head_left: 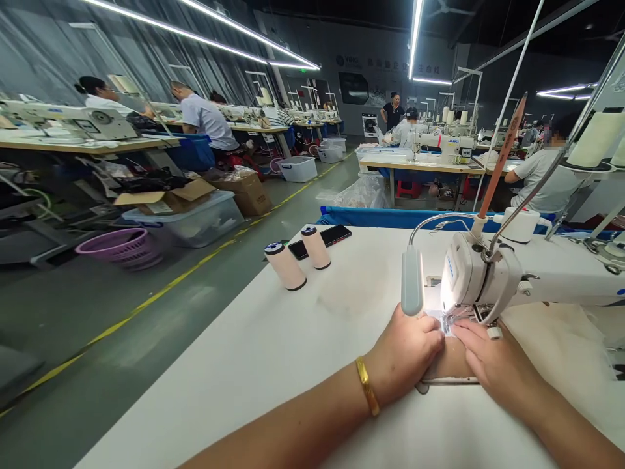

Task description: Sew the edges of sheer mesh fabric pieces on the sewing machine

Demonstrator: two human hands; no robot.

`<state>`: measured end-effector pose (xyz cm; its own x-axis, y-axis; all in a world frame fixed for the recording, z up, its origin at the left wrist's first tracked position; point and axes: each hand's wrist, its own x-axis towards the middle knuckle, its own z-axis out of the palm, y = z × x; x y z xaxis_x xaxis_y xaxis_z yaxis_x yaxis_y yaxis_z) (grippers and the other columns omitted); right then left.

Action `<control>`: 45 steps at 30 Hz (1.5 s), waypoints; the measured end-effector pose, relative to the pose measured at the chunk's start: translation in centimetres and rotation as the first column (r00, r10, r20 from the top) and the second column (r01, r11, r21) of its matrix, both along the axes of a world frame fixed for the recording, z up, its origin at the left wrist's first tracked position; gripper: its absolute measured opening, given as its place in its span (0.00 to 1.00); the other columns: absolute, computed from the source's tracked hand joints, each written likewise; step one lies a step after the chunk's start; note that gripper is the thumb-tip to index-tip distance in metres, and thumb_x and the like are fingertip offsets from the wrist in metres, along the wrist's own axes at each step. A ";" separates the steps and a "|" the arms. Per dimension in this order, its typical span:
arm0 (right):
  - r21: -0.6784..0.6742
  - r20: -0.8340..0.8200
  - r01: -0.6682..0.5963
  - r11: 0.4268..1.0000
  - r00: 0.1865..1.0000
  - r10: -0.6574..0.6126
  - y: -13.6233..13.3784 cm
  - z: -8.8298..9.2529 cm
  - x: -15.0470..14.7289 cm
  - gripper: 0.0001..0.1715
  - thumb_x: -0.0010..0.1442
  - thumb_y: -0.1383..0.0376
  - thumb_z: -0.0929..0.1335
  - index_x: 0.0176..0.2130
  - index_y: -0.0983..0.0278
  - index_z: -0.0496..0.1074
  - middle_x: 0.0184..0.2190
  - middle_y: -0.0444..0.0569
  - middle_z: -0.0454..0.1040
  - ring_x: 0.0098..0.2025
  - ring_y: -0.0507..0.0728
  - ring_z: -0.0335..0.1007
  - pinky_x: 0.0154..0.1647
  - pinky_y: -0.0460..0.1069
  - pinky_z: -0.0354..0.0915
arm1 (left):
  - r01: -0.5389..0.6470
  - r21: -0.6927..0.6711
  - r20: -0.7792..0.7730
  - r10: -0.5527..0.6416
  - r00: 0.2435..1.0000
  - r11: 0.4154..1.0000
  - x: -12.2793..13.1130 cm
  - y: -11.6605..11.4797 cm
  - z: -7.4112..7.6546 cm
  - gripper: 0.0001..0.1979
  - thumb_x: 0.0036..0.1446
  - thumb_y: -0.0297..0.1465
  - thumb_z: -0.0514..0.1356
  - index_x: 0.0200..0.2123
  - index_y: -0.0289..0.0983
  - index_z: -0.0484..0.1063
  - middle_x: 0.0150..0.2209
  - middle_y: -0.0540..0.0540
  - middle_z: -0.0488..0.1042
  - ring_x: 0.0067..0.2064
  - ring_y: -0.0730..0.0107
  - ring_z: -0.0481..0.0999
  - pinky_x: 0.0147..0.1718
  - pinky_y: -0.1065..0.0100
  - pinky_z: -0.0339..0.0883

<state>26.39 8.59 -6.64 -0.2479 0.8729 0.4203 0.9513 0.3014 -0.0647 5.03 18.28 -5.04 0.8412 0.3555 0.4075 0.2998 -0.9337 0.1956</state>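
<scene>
Left hand (405,355), gold bangle (367,385) at the wrist, resting knuckles-up on the white table (244,365), fingers curled down toward the needle. Fingertips hidden behind the knuckles, so impossible to tell whether pinching or merely pressing. Right hand (493,365) laid flat and open, palm down, fingertips on the pale fabric piece (450,365). Fabric piece lying on the table between both hands, far end under the head of the white sewing machine (488,273) — brightly lit there, with the gooseneck lamp (413,283) just left of the head. Farther back on the table: two cream thread cones (286,266), standing a little apart, beside a dark phone (319,241). Beyond the aisle, other people seated at rows of machines.
</scene>
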 end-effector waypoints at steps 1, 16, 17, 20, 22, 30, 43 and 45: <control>0.010 0.004 0.000 1.000 1.000 0.000 0.1 0.1 0.0 0.29 0.63 0.76 0.60 0.56 0.59 0.76 0.53 0.53 0.80 0.48 0.65 0.77 0.45 0.58 0.75 | -0.011 -0.001 -0.009 0.011 1.000 1.000 0.0 0.1 0.0 0.15 0.72 0.27 0.51 0.37 0.37 0.78 0.38 0.46 0.80 0.40 0.61 0.77 0.48 0.54 0.62; 0.023 -0.070 -0.030 0.999 0.997 0.032 -0.4 -0.9 0.5 0.25 0.71 0.71 0.58 0.59 0.61 0.74 0.54 0.59 0.80 0.50 0.65 0.80 0.45 0.59 0.78 | -0.245 0.004 -0.270 0.237 0.933 0.969 -0.3 -1.7 2.1 0.11 0.68 0.36 0.63 0.49 0.35 0.73 0.49 0.39 0.77 0.51 0.47 0.77 0.46 0.53 0.70; 0.032 -0.082 -0.040 0.999 0.996 0.042 -0.4 -1.2 0.6 0.24 0.72 0.71 0.58 0.59 0.61 0.74 0.54 0.58 0.80 0.51 0.65 0.79 0.47 0.59 0.78 | -0.267 0.021 -0.290 0.261 0.921 0.964 -0.3 -2.1 2.3 0.09 0.69 0.35 0.62 0.47 0.35 0.73 0.46 0.39 0.77 0.49 0.48 0.77 0.44 0.54 0.70; 0.061 -0.100 -0.101 0.993 0.989 0.107 -0.6 -1.3 0.3 0.23 0.71 0.73 0.58 0.56 0.59 0.74 0.52 0.55 0.81 0.53 0.65 0.78 0.50 0.60 0.76 | -0.269 0.049 -0.308 0.271 0.912 0.962 -0.6 -3.2 2.8 0.07 0.68 0.32 0.61 0.37 0.36 0.74 0.38 0.43 0.78 0.40 0.54 0.78 0.39 0.57 0.68; 0.068 -0.124 -0.172 0.983 0.976 0.179 -0.7 -0.8 -0.1 0.22 0.71 0.75 0.59 0.54 0.58 0.74 0.48 0.53 0.81 0.50 0.64 0.78 0.47 0.59 0.76 | -0.195 -0.033 -0.280 0.178 0.943 0.980 -1.2 -3.2 3.5 0.11 0.68 0.30 0.59 0.30 0.37 0.72 0.32 0.46 0.77 0.34 0.61 0.76 0.35 0.61 0.66; -0.013 -0.340 -0.399 0.917 0.864 0.371 -1.2 1.6 -3.2 0.25 0.74 0.69 0.62 0.67 0.58 0.62 0.58 0.56 0.75 0.60 0.66 0.69 0.59 0.62 0.71 | -0.049 -0.173 -0.195 0.015 0.981 0.984 -2.3 0.3 5.0 0.05 0.62 0.24 0.61 0.38 0.39 0.75 0.41 0.46 0.80 0.44 0.60 0.79 0.41 0.66 0.68; -0.197 -0.428 -0.470 0.860 0.831 0.356 -1.8 1.2 -4.2 0.11 0.70 0.70 0.65 0.50 0.58 0.71 0.39 0.48 0.71 0.41 0.61 0.66 0.42 0.56 0.65 | -0.351 -0.116 -0.457 0.264 0.849 0.929 -2.4 -1.5 4.9 0.03 0.59 0.27 0.61 0.32 0.37 0.72 0.37 0.42 0.76 0.35 0.59 0.75 0.32 0.64 0.61; -0.209 -0.457 -0.471 0.857 0.822 0.340 -1.9 1.3 -4.1 0.10 0.67 0.73 0.64 0.42 0.59 0.69 0.36 0.46 0.70 0.38 0.58 0.64 0.38 0.53 0.62 | -0.303 -0.162 -0.407 0.216 0.888 0.939 -2.3 -0.9 4.9 0.06 0.57 0.23 0.60 0.28 0.37 0.69 0.39 0.43 0.75 0.34 0.64 0.72 0.32 0.65 0.59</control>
